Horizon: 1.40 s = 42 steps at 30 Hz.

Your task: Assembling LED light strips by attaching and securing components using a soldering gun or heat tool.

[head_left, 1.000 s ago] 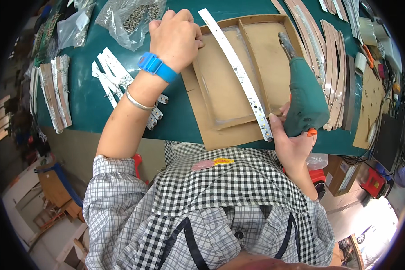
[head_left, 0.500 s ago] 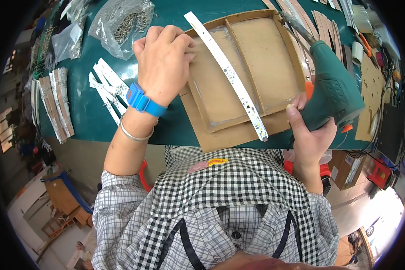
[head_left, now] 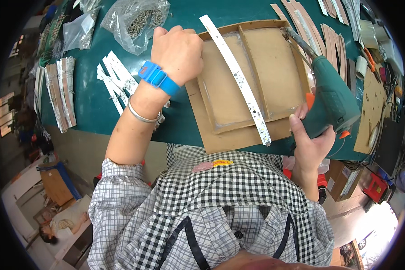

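A long white LED circuit strip [head_left: 238, 78] lies slantwise across a shallow brown cardboard tray [head_left: 274, 54] with a divider. My left hand [head_left: 177, 56] is beside the tray's left edge, back up, with its fingers curled closed; whatever they may pinch is hidden. My right hand [head_left: 312, 139] is wrapped round the handle of a green pistol-shaped power tool [head_left: 335, 94] at the tray's right side. The tool has an orange trigger, and its grey rod-like nose points towards the tray's far right corner. I cannot make out its exact kind.
Loose white strips [head_left: 114, 83] lie left of my left hand, with a plastic bag of screws [head_left: 139, 22] beyond. Stacked strips [head_left: 60, 92] are at the far left. More brown-backed strips [head_left: 335, 45] lie at the back right, near a white roll [head_left: 361, 67].
My left hand has closed more and turned, so its fingertips are now hidden. My right hand keeps hold of the tool. The whole view has shifted slightly.
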Motion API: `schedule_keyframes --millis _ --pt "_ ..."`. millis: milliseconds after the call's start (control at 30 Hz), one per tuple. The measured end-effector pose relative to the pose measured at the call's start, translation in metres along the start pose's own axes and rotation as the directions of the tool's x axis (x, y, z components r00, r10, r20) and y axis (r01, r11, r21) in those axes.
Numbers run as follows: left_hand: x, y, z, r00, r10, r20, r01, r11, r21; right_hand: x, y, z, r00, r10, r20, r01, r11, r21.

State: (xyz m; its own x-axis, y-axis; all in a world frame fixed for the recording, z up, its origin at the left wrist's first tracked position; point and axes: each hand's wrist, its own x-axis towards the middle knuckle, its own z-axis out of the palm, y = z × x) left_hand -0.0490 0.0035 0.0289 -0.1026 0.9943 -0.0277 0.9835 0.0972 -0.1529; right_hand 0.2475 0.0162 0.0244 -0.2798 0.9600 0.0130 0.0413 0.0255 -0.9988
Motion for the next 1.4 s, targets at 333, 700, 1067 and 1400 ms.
schedule_keyframes --millis 333,700,1067,1400 --pt "-0.005 0.008 0.0 0.977 0.186 -0.099 -0.187 0.982 0.001 0.002 0.006 -0.002 0.999 -0.02 -0.032 0.02 1.0 0.004" --pt "-0.05 0.048 -0.035 0.971 0.125 0.206 0.241 -0.491 -0.837 0.007 -0.015 0.019 0.995 -0.074 0.068 0.062 0.984 0.167" --pt "-0.06 0.073 -0.017 0.949 0.262 0.174 0.314 -0.776 -0.547 0.01 -0.011 0.03 0.953 -0.146 0.265 0.113 0.984 0.135" --pt "-0.067 0.081 -0.006 0.989 0.087 0.12 0.142 -0.788 -0.599 0.014 -0.013 0.034 0.9 -0.307 0.309 0.252 0.946 0.205"
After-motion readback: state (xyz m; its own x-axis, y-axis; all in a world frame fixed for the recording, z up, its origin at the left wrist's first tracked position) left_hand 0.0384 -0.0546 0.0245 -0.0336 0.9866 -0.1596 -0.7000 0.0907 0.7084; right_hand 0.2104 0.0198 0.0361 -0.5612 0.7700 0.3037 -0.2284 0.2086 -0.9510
